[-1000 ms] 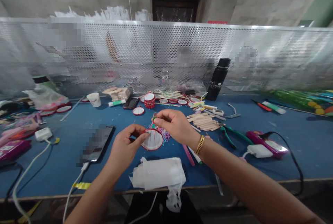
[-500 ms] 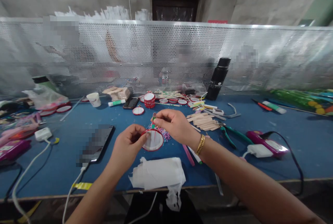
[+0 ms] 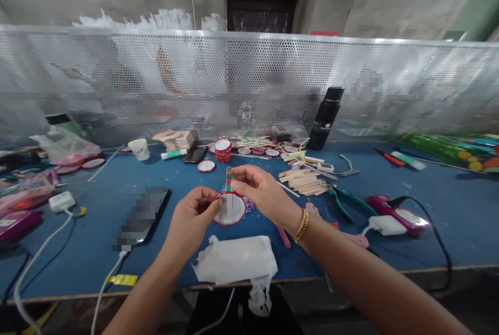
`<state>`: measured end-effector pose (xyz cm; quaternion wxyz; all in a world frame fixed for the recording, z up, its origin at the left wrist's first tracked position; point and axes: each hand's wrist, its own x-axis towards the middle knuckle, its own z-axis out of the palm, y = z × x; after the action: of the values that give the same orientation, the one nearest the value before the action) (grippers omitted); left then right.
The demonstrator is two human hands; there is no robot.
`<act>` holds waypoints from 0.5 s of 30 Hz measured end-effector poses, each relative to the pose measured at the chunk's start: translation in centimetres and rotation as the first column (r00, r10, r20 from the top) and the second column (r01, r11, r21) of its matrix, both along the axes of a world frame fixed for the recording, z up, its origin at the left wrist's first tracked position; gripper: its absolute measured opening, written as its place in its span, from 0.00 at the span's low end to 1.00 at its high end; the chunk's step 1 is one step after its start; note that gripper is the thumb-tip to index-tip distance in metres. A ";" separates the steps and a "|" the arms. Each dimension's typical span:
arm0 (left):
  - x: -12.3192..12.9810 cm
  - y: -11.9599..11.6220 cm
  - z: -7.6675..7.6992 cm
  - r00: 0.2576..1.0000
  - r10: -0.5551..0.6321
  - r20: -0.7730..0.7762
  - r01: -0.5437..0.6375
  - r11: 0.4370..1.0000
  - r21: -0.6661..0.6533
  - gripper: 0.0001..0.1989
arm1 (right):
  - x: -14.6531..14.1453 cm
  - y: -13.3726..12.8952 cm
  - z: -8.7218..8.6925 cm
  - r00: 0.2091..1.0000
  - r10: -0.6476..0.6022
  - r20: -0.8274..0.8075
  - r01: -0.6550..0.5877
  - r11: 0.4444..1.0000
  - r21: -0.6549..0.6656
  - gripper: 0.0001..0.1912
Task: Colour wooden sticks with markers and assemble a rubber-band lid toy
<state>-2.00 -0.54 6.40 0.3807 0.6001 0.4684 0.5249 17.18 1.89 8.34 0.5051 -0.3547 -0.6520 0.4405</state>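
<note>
My left hand [image 3: 197, 209] pinches the left edge of a small round drum [image 3: 231, 213] with a white face and red rim, its thumb on the face. A thin dark red line runs down the upper part of that face. Upright at the drum's top edge stands a flat wooden stick [image 3: 228, 180] with red and green bands. My right hand [image 3: 255, 187], wearing a gold bracelet, has its thumb and fingers closed at the stick's right side. A pile of pink, purple and blue cords [image 3: 248, 203] lies behind the drum, partly hidden.
White tissue [image 3: 237, 259] lies at the front edge, a phone [image 3: 144, 215] on a cable to the left. To the right are wooden sticks [image 3: 304, 181], green-handled pliers [image 3: 353, 201] and a purple device [image 3: 397, 214]. Behind stand stacked red drums [image 3: 223, 150] and a black bottle [image 3: 326, 119].
My right hand has shifted slightly, and more of the banded stick shows, standing straighter above the drum. My left hand keeps its hold. The view has moved a little.
</note>
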 end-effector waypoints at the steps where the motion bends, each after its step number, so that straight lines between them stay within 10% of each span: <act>1: 0.1 0.0 0.0 1.000 0.007 0.015 -0.007 1.000 -0.005 0.16 | 0.0 -0.3 -0.3 1.000 -0.021 0.015 0.021 1.000 0.000 0.18; 15: 2.9 -0.8 -0.3 0.963 -0.045 0.266 0.055 0.998 -0.031 0.19 | -0.3 -3.0 -3.0 0.958 -0.253 0.137 0.241 0.965 0.104 0.18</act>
<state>0.94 -1.31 6.08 0.4643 0.5287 0.4079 0.5818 16.93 -1.11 5.39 0.5208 -0.4432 -0.6567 0.3179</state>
